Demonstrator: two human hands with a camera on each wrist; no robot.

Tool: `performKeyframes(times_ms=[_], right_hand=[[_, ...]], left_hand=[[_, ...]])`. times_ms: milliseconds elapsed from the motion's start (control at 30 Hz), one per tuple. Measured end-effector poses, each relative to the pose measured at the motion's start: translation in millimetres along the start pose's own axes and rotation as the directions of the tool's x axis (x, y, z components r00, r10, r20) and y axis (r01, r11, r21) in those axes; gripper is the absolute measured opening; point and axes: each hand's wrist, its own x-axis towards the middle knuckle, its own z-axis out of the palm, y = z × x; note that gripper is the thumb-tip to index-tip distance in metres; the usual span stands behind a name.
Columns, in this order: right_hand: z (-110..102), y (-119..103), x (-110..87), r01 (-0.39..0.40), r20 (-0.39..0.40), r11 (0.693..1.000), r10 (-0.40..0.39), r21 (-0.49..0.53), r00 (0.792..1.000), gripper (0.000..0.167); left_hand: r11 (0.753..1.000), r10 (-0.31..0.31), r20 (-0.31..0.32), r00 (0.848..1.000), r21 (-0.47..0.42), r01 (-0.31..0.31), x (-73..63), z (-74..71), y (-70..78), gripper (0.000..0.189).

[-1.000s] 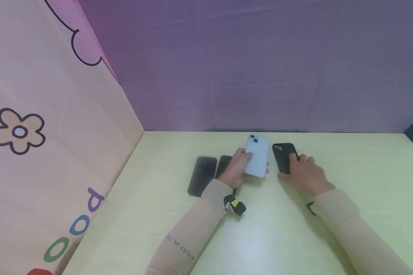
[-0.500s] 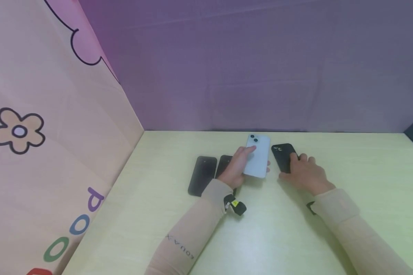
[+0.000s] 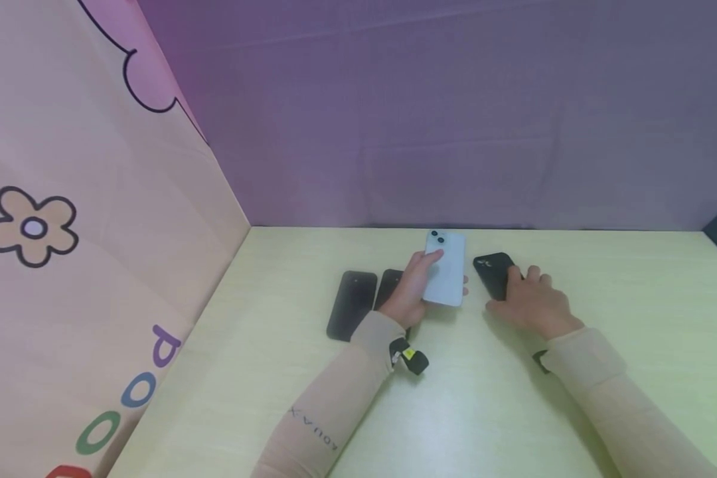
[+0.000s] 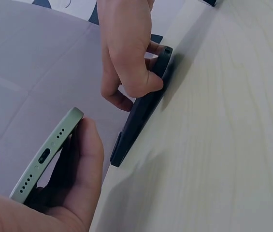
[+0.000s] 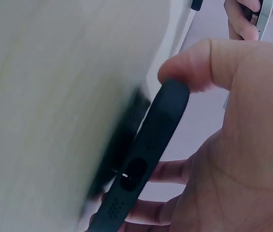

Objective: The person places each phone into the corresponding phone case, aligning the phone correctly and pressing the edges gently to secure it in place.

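Pale blue, the light phone (image 3: 447, 272) sits within the left hand (image 3: 407, 292), thumb laid over its back and fingertips showing past the far long edge, a closed hold that keeps it raised off the table; its twin-lens end points away from the person, its port end back toward the wrist. Just to the right, the right hand (image 3: 534, 302) grips a black phone (image 3: 492, 271) by its long sides, thumb on one and fingers on the other, tilted so the port end stands higher than the camera end. A narrow gap separates the two phones. Near the left wrist lie two dark slabs, an outer slab (image 3: 351, 305) in plain sight and an inner slab (image 3: 385, 289) partly covered by hand and sleeve. Pale table (image 3: 466, 405) spreads between the forearms and far to the right, its rear edge meeting purple cloth (image 3: 454, 126) close beyond the phones; counted, two phones held, two slabs lying
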Motion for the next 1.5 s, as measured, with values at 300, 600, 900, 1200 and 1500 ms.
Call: performKeyframes(times_ms=[300, 600, 900, 1200, 1500], right_hand=[[-1.2, -0.9, -2.3, -0.005, 0.018, 1.000, 0.005, -0.002, 1.000, 0.090], [-2.1, -1.9, -1.7, -0.017, 0.016, 1.000, 0.017, 0.010, 1.000, 0.089], [-5.7, -2.7, 0.1, -0.033, 0.012, 0.999, 0.033, 0.031, 0.999, 0.093], [-5.2, -1.6, 3.3, -0.049, -0.012, 0.995, 0.050, 0.089, 0.999, 0.095], [-7.6, 0.9, 4.7, -0.010, -0.025, 0.985, 0.015, 0.172, 1.000, 0.082]], left_hand=[[1.000, -0.004, -0.005, 1.000, 0.002, 0.004, -0.9, 0.2, 0.1, 0.037], [1.000, -0.006, -0.033, 0.999, 0.000, 0.006, -3.3, 1.2, 1.8, 0.036], [1.000, -0.019, -0.056, 0.998, 0.011, 0.020, -3.5, 2.1, 3.3, 0.039], [1.000, -0.016, -0.060, 0.998, 0.019, 0.018, -3.2, 2.6, 3.4, 0.039], [1.000, -0.009, -0.065, 0.998, 0.001, 0.009, -3.2, 3.1, 3.1, 0.038]])
